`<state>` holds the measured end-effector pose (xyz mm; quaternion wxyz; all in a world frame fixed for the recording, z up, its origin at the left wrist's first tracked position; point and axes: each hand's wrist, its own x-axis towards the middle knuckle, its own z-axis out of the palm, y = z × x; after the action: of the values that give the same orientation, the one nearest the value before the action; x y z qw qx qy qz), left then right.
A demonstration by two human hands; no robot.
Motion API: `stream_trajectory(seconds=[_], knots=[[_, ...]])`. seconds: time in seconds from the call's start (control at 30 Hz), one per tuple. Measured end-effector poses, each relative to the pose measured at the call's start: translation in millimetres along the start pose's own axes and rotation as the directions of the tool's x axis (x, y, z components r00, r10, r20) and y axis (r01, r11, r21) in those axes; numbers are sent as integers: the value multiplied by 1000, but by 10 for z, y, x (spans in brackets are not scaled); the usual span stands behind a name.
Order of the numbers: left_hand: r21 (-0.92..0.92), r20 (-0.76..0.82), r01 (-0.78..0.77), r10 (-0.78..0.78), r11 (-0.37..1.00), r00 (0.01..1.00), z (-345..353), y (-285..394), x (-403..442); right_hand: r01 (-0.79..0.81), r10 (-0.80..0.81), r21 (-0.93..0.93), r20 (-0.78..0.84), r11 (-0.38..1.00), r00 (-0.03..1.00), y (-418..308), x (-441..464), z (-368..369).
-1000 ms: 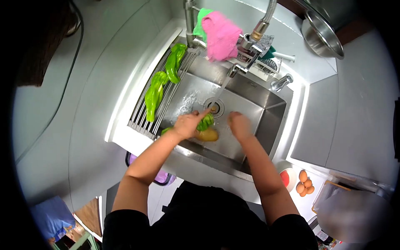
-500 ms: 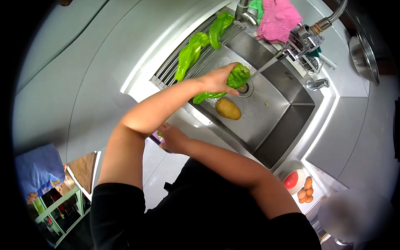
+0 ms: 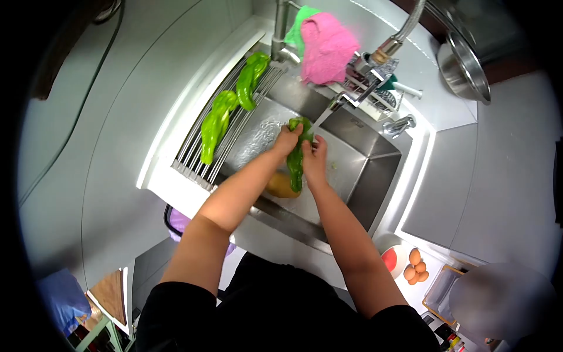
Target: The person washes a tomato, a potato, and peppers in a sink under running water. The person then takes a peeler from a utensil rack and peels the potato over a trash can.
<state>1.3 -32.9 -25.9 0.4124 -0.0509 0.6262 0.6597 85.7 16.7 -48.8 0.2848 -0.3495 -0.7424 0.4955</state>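
A long green pepper [image 3: 295, 167] hangs over the sink [image 3: 346, 170], stem end up. My left hand [image 3: 287, 141] is closed around its upper part. Against or just beside the pepper's right side is my right hand [image 3: 315, 161], its thumb and fingers parted; full contact is hard to make out. Water runs from the faucet [image 3: 336, 104] right by the pepper's top and my right fingertips. Below the pepper, a yellow-brown potato [image 3: 281, 185] lies on the sink floor, partly covered by my left forearm and the pepper.
Two green peppers [image 3: 216, 126] [image 3: 252, 81] rest on the metal drying rack [image 3: 190, 141]. Pink cloth [image 3: 328, 47] hangs behind the sink. A steel bowl [image 3: 463, 67] stands at the far right. Several eggs [image 3: 416, 267] and a white bowl [image 3: 400, 258] sit at the lower right.
My right hand has come up from the purple-lined bin at the counter front to the pepper. My left hand has turned the pepper lengthwise beside the stream. The camera view has shifted.
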Motion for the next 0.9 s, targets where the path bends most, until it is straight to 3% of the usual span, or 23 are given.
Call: stream_trajectory(seconds=[0.03, 0.1, 0.13, 0.2, 0.27, 0.33, 0.37, 0.4, 0.43, 0.47, 0.53, 0.57, 0.6, 0.63, 0.67, 0.73, 0.8, 0.83, 0.87, 0.9], knots=[[41, -63, -73, 76, 996, 995, 53, -164, 143, 7, -7, 2, -13, 1000, 1000, -96, 51, -14], [182, -213, -167, 205, 969, 955, 143, -85, 70, -128, 184, -271, 193, 954, 964, -411, 108, -48], [188, -209, -176, 215, 966, 954, 135, -100, 123, -124, 177, -263, 188, 957, 966, -403, 126, -28], [399, -303, -130, 264, 908, 916, 88, -123, 240, -19, 117, -364, 250, 931, 961, -370, 157, 22], [311, -358, -74, 189, 948, 915, 58, -142, 258, -37, 164, -390, 297, 920, 941, -339, 208, 42], [-90, -217, 117, -134, 989, 967, 48, -124, 211, -66, 234, -458, 320, 887, 918, -191, 253, 57], [-91, -219, 120, -138, 989, 966, 64, -211, 209, -68, 237, -459, 322, 886, 916, -76, 300, 64], [-78, -233, 31, -48, 996, 971, 99, -338, 228, -373, 451, -286, 295, 883, 842, 59, 367, 75], [-64, -244, -60, 42, 996, 969, 118, -427, 253, -641, 635, -95, 309, 761, 708, 125, 395, 79], [-63, -241, -55, 38, 996, 970, 102, -481, 315, -645, 639, -96, 305, 758, 706, 192, 371, 89], [273, -306, -172, 255, 947, 917, 120, -427, 311, -517, 481, 60, 289, 854, 828, 194, 252, 67], [339, -348, -197, 317, 920, 882, 142, -402, 291, -515, 480, 57, 286, 856, 829, 181, 165, 67], [337, -346, -200, 319, 920, 882, 106, -437, 349, -393, 385, -15, 238, 920, 892, 56, 50, 59], [202, -380, -169, 236, 965, 894, 32, -512, 449, -265, 279, -94, 199, 960, 940, -39, -27, 26], [63, -401, -135, 149, 989, 904, -4, -596, 545, -262, 276, -94, 195, 960, 941, -85, -39, -39], [145, -461, -62, 123, 987, 879, 13, -622, 494, -238, 332, -324, 272, 915, 903, -145, -45, -159], [131, -337, -102, 142, 986, 931, -20, -613, 374, -232, 360, -385, 303, 893, 883, -176, -88, -253], [13, -228, -63, 65, 998, 971, 22, -331, 58, -220, 389, -450, 329, 866, 860, -174, -98, -304], [15, -224, -63, 65, 998, 972, 15, -358, 20, -222, 390, -450, 325, 865, 862, -25, -119, -318], [-20, -95, -124, 121, 992, 988, -13, -387, -16, -192, 286, -275, 360, 942, 888, 246, -148, -297]])
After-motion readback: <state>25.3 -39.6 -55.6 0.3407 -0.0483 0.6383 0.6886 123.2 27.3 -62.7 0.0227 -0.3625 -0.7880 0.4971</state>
